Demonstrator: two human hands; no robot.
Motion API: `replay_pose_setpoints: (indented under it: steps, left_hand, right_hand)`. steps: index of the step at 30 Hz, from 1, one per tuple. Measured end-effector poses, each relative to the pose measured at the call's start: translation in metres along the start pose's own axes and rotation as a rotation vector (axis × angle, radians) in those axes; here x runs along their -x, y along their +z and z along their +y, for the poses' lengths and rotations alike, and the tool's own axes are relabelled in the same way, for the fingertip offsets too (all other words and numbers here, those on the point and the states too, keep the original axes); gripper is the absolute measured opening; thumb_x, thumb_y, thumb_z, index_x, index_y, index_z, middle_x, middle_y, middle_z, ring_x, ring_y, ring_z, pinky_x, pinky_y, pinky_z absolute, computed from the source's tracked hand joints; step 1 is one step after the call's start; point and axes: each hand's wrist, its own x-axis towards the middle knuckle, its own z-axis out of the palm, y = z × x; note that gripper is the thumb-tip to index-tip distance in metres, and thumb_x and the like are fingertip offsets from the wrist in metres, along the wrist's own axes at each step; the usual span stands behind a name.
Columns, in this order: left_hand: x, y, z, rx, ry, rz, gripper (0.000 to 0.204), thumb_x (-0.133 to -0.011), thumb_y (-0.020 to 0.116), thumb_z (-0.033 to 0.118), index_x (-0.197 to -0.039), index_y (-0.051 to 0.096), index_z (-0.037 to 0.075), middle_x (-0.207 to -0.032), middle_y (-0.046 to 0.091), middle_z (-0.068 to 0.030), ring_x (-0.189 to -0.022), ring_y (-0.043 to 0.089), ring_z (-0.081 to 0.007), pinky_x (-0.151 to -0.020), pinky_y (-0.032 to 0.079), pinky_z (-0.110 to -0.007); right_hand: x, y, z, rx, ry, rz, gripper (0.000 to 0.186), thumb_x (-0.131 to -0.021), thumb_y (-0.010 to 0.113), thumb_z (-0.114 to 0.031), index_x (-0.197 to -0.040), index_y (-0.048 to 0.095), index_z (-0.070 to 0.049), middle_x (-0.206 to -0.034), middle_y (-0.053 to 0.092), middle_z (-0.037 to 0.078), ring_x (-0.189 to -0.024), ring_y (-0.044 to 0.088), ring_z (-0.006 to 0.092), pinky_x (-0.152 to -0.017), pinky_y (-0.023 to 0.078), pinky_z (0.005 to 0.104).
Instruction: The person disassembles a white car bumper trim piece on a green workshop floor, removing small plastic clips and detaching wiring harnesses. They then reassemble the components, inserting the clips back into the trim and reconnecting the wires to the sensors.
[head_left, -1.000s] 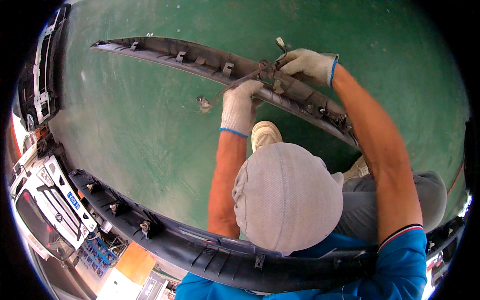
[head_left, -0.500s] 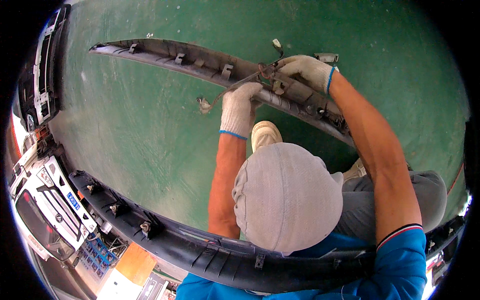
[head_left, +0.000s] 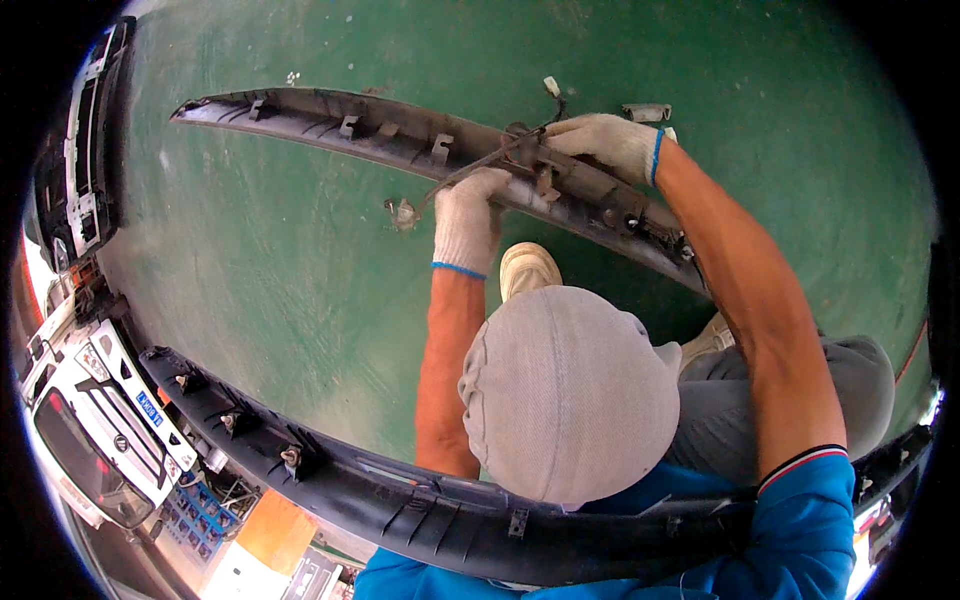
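Note:
A long, curved, dark trim panel (head_left: 300, 118) lies aslant over the floor, its hollow side with several metal clips facing up. My gloved left hand (head_left: 468, 215) is closed round its near edge, around the middle. Across the hollow, my gloved right hand (head_left: 608, 142) is closed over the far edge; its fingertips are partly hidden beside a thin dark cable (head_left: 480, 163). The cable runs across the panel past my left fingers. A pale connector (head_left: 551, 87) ends it beyond the far edge; a dirty, light-coloured plug (head_left: 404, 214) hangs left of my left hand.
A small grey metal piece (head_left: 647, 112) lies on the green floor (head_left: 300, 260) beyond my right hand. Behind me stretches a second long black trim panel (head_left: 370, 505). A bumper-like part (head_left: 88, 150) stands far left, with a white truck (head_left: 115, 430) at lower left.
The held panel has shifted slightly left, and both hands have moved with it. The cable and its hanging plug have also moved a little left. Both grips look the same.

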Motion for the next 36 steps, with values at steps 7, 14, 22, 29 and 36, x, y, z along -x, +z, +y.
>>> replay_pose_setpoints:
  steps: [7, 14, 22, 29, 36]
  left_hand:
    - [0.003, 0.003, 0.001, 0.202, -0.185, 0.06, 0.015, -0.089, 0.067, 0.007, -0.099, 0.072, -0.003, -0.099, 0.072, -0.0126, -0.091, 0.069, -0.0265, -0.085, 0.057, -0.042]
    - [0.002, 0.004, -0.001, 0.233, -0.157, 0.046, 0.019, -0.089, 0.069, 0.012, -0.102, 0.07, -0.002, -0.094, 0.072, -0.0126, -0.083, 0.069, -0.025, -0.076, 0.057, -0.041]
    - [0.01, 0.005, 0.026, -0.305, -0.203, 0.154, 0.03, -0.09, 0.071, 0.026, -0.101, 0.072, -0.003, -0.098, 0.073, -0.0145, -0.087, 0.071, -0.0264, -0.081, 0.058, -0.04]
    - [0.052, 0.039, 0.029, -1.345, 0.405, 0.248, 0.035, -0.084, 0.077, 0.042, -0.094, 0.078, 0.008, -0.097, 0.072, -0.0166, -0.093, 0.07, -0.0385, -0.08, 0.056, -0.047]
    - [0.023, 0.047, -0.005, -1.608, 0.635, 0.32, 0.026, -0.08, 0.077, 0.039, -0.086, 0.079, 0.014, -0.095, 0.067, -0.0083, -0.095, 0.065, -0.0315, -0.082, 0.048, -0.049]
  right_hand:
    - [0.009, 0.008, -0.005, 0.238, 0.009, 0.152, 0.055, -0.099, 0.064, -0.038, -0.139, 0.065, 0.0, -0.131, 0.07, 0.011, -0.118, 0.063, 0.0198, -0.103, 0.049, 0.0341]
    - [0.011, 0.007, -0.01, 0.559, -0.075, 0.138, 0.066, -0.084, 0.072, -0.032, -0.14, 0.062, 0.002, -0.134, 0.068, 0.014, -0.121, 0.063, 0.0242, -0.107, 0.047, 0.0351]
    - [0.014, 0.017, -0.008, 1.013, 0.079, 0.143, 0.045, -0.079, 0.068, -0.034, -0.107, 0.073, 0.001, -0.096, 0.072, 0.025, -0.09, 0.069, 0.0394, -0.085, 0.054, 0.0467]
    - [0.014, 0.02, 0.002, 0.982, -0.037, 0.254, 0.037, -0.082, 0.066, -0.031, -0.104, 0.073, -0.002, -0.102, 0.072, 0.025, -0.096, 0.069, 0.0411, -0.089, 0.054, 0.0486]
    - [0.016, 0.038, 0.001, 1.17, -0.025, 0.435, 0.029, -0.089, 0.058, -0.027, -0.103, 0.073, -0.007, -0.103, 0.075, 0.02, -0.1, 0.07, 0.0417, -0.09, 0.056, 0.0521]
